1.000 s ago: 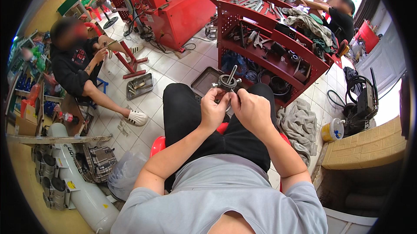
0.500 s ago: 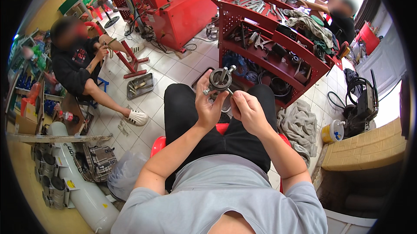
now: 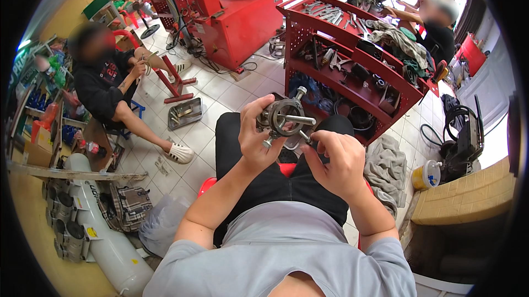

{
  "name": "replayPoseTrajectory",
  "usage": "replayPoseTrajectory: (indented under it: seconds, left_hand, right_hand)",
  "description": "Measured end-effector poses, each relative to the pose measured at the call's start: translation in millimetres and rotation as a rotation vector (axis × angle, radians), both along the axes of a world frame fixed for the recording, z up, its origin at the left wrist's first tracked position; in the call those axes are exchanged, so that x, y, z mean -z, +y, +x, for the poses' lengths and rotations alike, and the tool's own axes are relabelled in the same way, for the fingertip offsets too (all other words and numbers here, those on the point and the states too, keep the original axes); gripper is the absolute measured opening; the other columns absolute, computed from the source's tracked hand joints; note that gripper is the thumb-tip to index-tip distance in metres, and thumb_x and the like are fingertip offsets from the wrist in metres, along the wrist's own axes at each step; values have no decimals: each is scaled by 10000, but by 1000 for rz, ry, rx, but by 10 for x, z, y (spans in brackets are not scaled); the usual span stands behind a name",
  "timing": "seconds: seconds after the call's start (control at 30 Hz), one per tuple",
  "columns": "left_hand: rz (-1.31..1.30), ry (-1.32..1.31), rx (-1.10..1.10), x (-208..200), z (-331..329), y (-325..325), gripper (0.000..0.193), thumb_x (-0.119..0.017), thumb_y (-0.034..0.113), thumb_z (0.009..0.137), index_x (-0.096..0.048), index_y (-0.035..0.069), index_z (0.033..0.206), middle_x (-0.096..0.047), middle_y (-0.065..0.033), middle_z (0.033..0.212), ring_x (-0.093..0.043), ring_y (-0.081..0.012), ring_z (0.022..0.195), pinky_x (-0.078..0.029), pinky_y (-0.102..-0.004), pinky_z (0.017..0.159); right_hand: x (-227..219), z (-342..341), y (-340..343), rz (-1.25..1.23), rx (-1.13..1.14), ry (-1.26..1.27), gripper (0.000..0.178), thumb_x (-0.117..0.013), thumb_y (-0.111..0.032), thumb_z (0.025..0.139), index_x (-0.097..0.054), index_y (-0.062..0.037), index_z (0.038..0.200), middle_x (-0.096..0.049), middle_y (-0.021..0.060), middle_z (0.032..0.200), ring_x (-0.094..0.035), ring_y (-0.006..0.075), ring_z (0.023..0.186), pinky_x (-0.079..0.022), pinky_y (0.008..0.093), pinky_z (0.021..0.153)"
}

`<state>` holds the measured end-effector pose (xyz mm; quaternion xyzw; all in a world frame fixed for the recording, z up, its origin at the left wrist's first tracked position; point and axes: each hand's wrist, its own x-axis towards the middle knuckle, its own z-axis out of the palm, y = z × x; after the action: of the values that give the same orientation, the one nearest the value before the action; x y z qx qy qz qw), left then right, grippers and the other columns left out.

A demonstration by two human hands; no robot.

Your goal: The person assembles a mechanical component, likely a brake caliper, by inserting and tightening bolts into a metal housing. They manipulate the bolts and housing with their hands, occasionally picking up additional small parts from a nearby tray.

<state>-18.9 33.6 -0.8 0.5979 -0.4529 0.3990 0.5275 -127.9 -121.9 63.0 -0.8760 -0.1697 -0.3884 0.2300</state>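
My left hand (image 3: 257, 141) is wrapped round a round grey metal fitting (image 3: 269, 116) with an open ring and several bolts sticking out of its sides. This part sits above my lap, its ring facing up toward me. A smooth metal pin (image 3: 299, 119) juts out to the right across the ring. Just below it a thinner bolt (image 3: 305, 136) points at my right hand (image 3: 341, 159). My right thumb and forefinger are closed at that bolt's outer end, and the other fingers are curled. The fitting's underside is hidden by my left palm.
Ahead on the right stands a red tool cart (image 3: 352, 49) with wrenches on top and loose parts below. A grey metal tray (image 3: 186, 114) lies on the tiles, near a seated person (image 3: 104, 82) at left. Grey cloth (image 3: 386, 165) lies beside my right leg.
My left hand has raised the fitting and turned it, so its ring and pin show more fully. My right hand has shifted right and its grip has loosened a little.
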Motion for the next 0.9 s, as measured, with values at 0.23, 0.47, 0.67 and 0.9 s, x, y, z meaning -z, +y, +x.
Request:
replayPoseTrajectory:
  seconds: [0.23,0.47,0.67,0.9]
  left_hand:
    - [32,-31,-10,-32,-35,30,364,-737,-10,745,-582,65,1067,-475,-323,1250,-584,-372,1041,-517,-401,818]
    - [114,-146,-133,-180,-90,81,439,-754,57,751,-505,103,1110,-522,-297,1217,-569,-416,1017,-470,-457,821]
    - [96,-219,-147,-212,-59,96,531,-737,53,772,-420,158,1184,-529,-291,1209,-569,-420,1001,-454,-481,818]
    - [103,-201,-184,-239,-67,114,489,-734,44,770,-435,146,1144,-525,-298,1214,-567,-419,1000,-453,-472,815]
  right_hand:
    - [57,16,10,46,-60,-9,195,-699,-186,794,-580,-39,842,-560,51,626,-558,222,529,-408,321,496]
    - [52,-36,42,-40,53,-84,212,-711,-195,787,-580,-38,841,-561,40,614,-546,207,502,-397,310,476]
    - [167,3,28,83,-65,68,150,-693,-131,791,-583,-44,842,-593,52,644,-546,208,506,-400,315,475]
    - [21,-39,70,72,23,-59,221,-738,-143,752,-596,-43,889,-553,41,625,-540,194,506,-397,300,482]
